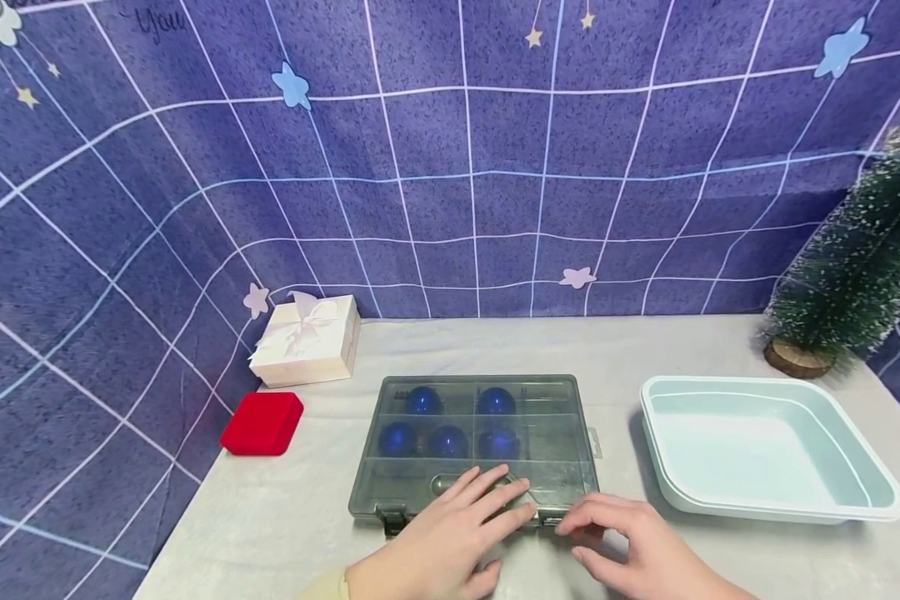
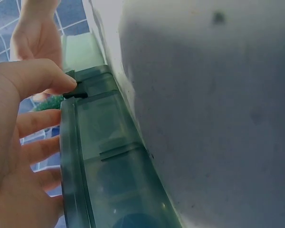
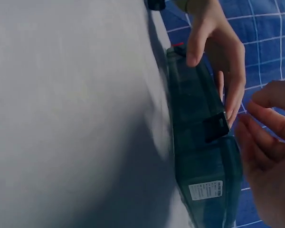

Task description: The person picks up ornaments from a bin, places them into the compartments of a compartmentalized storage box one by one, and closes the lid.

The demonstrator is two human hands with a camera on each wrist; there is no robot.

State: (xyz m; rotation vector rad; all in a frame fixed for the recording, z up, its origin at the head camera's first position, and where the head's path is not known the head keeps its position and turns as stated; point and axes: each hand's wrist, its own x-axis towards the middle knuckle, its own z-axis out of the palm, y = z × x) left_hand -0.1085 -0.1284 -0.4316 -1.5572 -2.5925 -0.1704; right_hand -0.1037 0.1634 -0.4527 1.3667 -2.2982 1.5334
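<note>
A dark translucent compartment case (image 1: pixel 555 479) lies on the table with its lid down. Through the lid show several shiny blue balls (image 1: pixel 423 401) in the back and middle compartments, and a clear rounded object (image 1: pixel 444 483) in the front one, partly hidden by fingers. My left hand (image 1: pixel 461 525) rests on the front of the lid, fingers spread and fairly straight. In the left wrist view its thumb lies by a dark latch (image 2: pixel 77 89). My right hand (image 1: pixel 633 537) is at the front right corner, fingers loosely bent beside the right latch (image 3: pixel 216 127), holding nothing.
To the right stands a pale blue tray (image 1: pixel 780 512), with a small snowy artificial tree (image 1: pixel 855 250) behind it. A red box (image 1: pixel 262 423) and a white gift box with a bow (image 1: pixel 307 337) sit at the left. A blue patterned curtain (image 1: pixel 495 200) hangs behind.
</note>
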